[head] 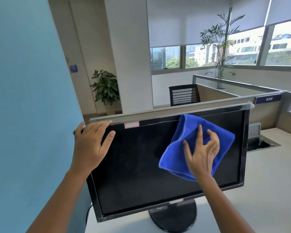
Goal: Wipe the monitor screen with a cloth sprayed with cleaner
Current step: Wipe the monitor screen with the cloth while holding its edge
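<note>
Head view, monitor: the monitor (244, 148) stands upright on a round stand (173, 217) at the near left of the bench (267, 182). Its back is close to the partition (175, 110), and the dark screen (133, 174) faces the person.
Head view, cloth: the blue cloth (223, 138), loosely folded, lies flat on the upper right of the screen, with its top corner touching the top bezel.
Head view, right hand: the right hand (202, 153) is on the cloth, fingers (200, 132) spread wide and fairly straight, pressing it to the glass. There's no pinch.
Head view, left hand: the left hand (91, 145) holds the far top left corner, fingers draped over the top edge and thumb lying on the front. It looks like a bracing grip.
Handling, cloth: it looks light, soft and floppy, and likely to bunch or slip. A flat, spread palm over its middle suits it better than a corner pinch.
Handling, monitor: it's stiff, but top-heavy on one stand, and the panel is probably fragile. Light pressure is the call, steadying by the frame rather than the glass.
Progress: the left and lower screen look faintly dusty, so I judge most of the wiping is left to do.
</note>
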`<move>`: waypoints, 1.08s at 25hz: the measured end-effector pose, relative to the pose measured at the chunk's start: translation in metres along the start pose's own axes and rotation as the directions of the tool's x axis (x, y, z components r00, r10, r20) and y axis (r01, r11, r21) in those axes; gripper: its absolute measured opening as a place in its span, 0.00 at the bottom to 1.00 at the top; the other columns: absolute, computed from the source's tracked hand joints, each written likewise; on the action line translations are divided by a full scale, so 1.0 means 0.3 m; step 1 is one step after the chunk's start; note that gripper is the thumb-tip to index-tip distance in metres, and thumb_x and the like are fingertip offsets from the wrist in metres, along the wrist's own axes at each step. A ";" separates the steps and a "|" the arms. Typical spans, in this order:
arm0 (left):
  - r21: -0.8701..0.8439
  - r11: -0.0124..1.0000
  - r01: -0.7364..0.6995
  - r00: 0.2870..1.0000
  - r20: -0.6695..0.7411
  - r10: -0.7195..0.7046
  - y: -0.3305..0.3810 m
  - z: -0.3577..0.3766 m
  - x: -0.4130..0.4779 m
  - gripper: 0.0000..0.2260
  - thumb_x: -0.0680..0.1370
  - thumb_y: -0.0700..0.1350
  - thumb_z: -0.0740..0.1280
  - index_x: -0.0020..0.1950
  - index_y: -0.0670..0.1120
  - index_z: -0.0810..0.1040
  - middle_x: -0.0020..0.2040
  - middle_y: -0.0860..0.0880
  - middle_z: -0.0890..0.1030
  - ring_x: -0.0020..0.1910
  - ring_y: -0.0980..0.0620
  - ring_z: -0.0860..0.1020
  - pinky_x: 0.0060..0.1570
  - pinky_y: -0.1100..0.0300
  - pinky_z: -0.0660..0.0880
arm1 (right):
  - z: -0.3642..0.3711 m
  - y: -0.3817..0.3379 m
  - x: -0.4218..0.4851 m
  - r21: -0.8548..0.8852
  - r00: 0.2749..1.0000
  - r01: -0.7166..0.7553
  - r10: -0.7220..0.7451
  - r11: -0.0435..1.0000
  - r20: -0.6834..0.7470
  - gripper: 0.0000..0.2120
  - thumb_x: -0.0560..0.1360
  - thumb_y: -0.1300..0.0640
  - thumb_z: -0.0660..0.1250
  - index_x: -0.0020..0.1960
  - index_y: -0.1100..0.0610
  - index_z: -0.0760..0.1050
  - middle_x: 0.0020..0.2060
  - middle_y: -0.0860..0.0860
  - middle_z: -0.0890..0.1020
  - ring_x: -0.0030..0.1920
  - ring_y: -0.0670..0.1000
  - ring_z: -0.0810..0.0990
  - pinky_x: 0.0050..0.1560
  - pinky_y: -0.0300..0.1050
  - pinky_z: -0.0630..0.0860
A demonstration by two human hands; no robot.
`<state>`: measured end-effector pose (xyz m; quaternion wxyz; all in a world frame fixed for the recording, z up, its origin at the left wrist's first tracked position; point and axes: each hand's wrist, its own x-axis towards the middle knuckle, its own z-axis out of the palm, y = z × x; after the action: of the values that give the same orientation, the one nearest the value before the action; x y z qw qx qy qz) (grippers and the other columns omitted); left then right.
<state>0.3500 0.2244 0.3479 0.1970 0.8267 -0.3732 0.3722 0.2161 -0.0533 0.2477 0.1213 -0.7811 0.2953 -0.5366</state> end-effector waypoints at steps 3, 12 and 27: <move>0.034 0.999 -0.014 1.000 0.015 0.013 -0.005 0.006 -0.012 0.25 0.79 0.59 0.49 0.63 0.45 0.75 0.60 0.47 0.79 0.62 0.46 0.75 0.73 0.43 0.49 | 0.032 0.003 0.001 0.025 0.994 -0.107 0.106 0.994 0.040 0.33 0.75 0.45 0.51 0.76 0.59 0.54 0.75 0.64 0.53 0.76 0.63 0.47 0.72 0.69 0.47; -0.017 0.999 -0.047 0.999 0.010 0.047 -0.009 0.006 -0.015 0.26 0.80 0.58 0.47 0.66 0.44 0.73 0.62 0.47 0.78 0.62 0.47 0.74 0.64 0.54 0.64 | 0.174 -0.249 -0.155 0.024 0.991 0.117 -0.118 0.993 0.065 0.38 0.76 0.38 0.51 0.76 0.61 0.49 0.75 0.64 0.51 0.75 0.65 0.45 0.70 0.71 0.42; -0.161 0.986 -0.040 0.999 -0.037 0.034 -0.021 -0.006 -0.005 0.23 0.81 0.52 0.48 0.63 0.44 0.76 0.59 0.47 0.80 0.60 0.48 0.76 0.61 0.54 0.66 | 0.332 -0.476 -0.480 0.053 0.534 0.815 -0.783 0.577 0.319 0.30 0.78 0.41 0.53 0.76 0.52 0.56 0.75 0.51 0.62 0.77 0.55 0.50 0.74 0.63 0.39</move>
<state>0.3534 0.2302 0.3477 0.2628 0.7944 -0.4140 0.3585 0.3181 0.1330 0.1702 -0.1330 -0.9076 -0.0903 -0.3878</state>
